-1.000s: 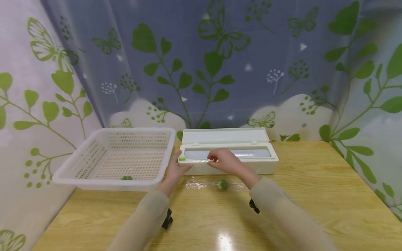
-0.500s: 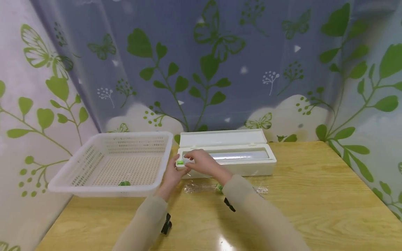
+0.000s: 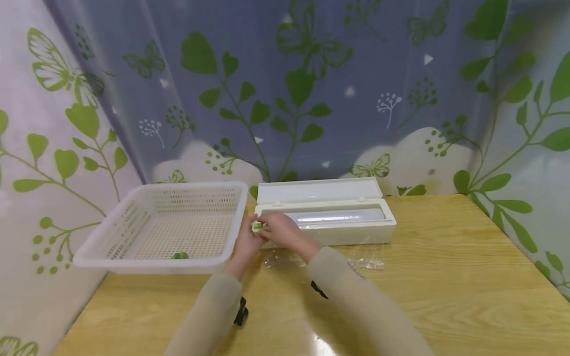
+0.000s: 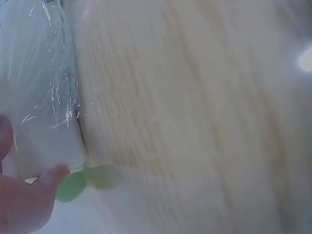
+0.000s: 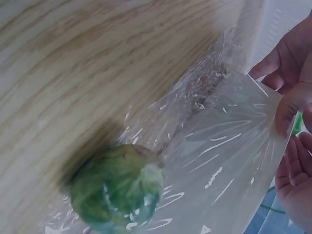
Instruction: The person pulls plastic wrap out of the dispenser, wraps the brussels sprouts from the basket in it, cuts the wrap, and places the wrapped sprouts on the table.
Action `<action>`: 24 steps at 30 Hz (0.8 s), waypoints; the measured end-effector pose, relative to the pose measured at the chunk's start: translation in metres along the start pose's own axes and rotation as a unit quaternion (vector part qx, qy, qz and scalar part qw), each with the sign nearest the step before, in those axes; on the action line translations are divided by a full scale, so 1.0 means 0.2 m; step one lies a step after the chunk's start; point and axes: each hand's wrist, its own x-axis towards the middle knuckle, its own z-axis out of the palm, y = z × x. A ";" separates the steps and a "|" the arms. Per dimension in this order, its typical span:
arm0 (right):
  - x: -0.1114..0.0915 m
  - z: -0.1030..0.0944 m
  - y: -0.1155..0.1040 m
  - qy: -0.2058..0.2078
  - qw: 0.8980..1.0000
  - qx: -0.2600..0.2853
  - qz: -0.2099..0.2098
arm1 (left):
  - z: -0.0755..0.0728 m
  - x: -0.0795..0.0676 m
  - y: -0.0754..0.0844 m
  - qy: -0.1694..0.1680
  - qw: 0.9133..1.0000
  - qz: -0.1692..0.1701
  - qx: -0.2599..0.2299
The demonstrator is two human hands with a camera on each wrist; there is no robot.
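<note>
A long white cling film dispenser point(image 3: 347, 235) stands on the table with its lid raised and a film roll point(image 3: 347, 216) inside. My left hand point(image 3: 246, 243) grips its left end, thumb at the front corner in the left wrist view. Beside it, my right hand point(image 3: 281, 229) pinches at the small green slider point(image 3: 258, 225) on the dispenser's left front edge. Clear film point(image 5: 219, 136) drapes down the front face onto the table. A Brussels sprout point(image 5: 117, 190) lies on that film in the right wrist view; my right arm hides it in the head view.
A white plastic basket point(image 3: 156, 266) stands left of the dispenser, with another green sprout point(image 3: 180, 255) inside. The wooden table point(image 3: 445, 277) extends to the right and front. A patterned curtain point(image 3: 356, 128) hangs behind.
My right hand has moved left along the dispenser from near its middle to the green slider at the left end. My left hand has stayed at that end.
</note>
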 end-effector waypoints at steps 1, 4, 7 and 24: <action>0.01 0.00 0.00 -0.001 1.000 0.000 -0.001 | 0.01 0.04 -0.09 0.000 1.000 0.020 -0.012; 0.02 0.01 -0.01 -0.002 1.000 -0.015 0.001 | 0.05 0.15 -0.33 -0.010 0.997 0.065 -0.043; 0.03 0.03 -0.02 0.012 1.000 -0.027 0.005 | 0.07 0.17 -0.38 -0.011 0.997 0.066 -0.039; 0.04 0.07 -0.02 0.084 0.992 -0.082 -0.043 | 0.01 -0.01 -0.02 0.019 0.999 0.038 0.007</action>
